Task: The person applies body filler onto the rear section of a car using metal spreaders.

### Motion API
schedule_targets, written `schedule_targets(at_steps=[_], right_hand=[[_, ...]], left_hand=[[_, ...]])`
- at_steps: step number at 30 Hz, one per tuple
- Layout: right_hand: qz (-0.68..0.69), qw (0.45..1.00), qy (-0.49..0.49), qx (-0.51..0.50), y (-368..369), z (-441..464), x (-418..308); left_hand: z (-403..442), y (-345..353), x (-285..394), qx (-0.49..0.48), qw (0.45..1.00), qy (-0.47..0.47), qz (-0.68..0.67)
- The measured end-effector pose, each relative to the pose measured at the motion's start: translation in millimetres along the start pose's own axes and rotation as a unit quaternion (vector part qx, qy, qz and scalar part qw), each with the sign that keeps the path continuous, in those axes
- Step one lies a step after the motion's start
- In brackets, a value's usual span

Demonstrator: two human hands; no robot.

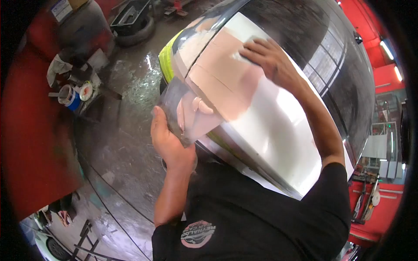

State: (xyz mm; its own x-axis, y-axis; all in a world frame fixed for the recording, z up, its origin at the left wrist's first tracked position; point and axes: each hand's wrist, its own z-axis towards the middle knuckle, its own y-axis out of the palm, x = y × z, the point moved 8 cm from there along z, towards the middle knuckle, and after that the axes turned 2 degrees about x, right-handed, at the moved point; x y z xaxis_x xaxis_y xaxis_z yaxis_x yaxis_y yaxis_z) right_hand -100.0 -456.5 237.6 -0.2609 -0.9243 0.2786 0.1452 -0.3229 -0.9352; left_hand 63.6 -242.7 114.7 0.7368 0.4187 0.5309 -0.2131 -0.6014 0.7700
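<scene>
My left hand (172, 145), at the middle left, grips a grey mixing board (172, 95) by its near edge, thumb on top. Blobs of pink body filler (200, 105) lie on the board, which is tilted beside the car's edge. My right hand (274, 63) is bent over the upper part of the white car panel (278, 130), fingers curled down at the surface. Something pale shows beneath its fingertips, too covered to identify. A broad layer of pinkish filler (226, 82) coats the panel around and below that hand, crossed by a dark panel gap.
Dark car glass (335, 56) borders the panel on the right. On the left stand an open tub (69, 96) and a small stand with cloths. A black tray on a tyre (135, 30) sits farther back. Cables (109, 195) run across the wet-looking floor, beside a red panel (39, 143).
</scene>
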Motion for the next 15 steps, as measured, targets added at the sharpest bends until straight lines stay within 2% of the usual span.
schedule_targets(at_steps=[3,8,12,15], right_hand=[[-0.039,0.999,-0.018,0.015,41.0,33.1,34.2],[-0.053,0.998,-0.029,0.032,79.7,67.6,58.6],[-0.017,0.999,-0.015,-0.042,68.9,50.6,56.5],[-0.007,0.999,-0.019,-0.045,45.7,4.6,44.5]], left_hand=[[-6.9,-24.7,-16.0,0.053,0.998,-0.046,-0.008],[-20.3,-47.0,-28.2,0.052,0.997,-0.049,-0.008],[-18.3,-57.5,-27.6,0.051,0.998,-0.044,0.002],[-13.9,-62.4,-26.4,0.062,0.997,-0.038,0.008]])
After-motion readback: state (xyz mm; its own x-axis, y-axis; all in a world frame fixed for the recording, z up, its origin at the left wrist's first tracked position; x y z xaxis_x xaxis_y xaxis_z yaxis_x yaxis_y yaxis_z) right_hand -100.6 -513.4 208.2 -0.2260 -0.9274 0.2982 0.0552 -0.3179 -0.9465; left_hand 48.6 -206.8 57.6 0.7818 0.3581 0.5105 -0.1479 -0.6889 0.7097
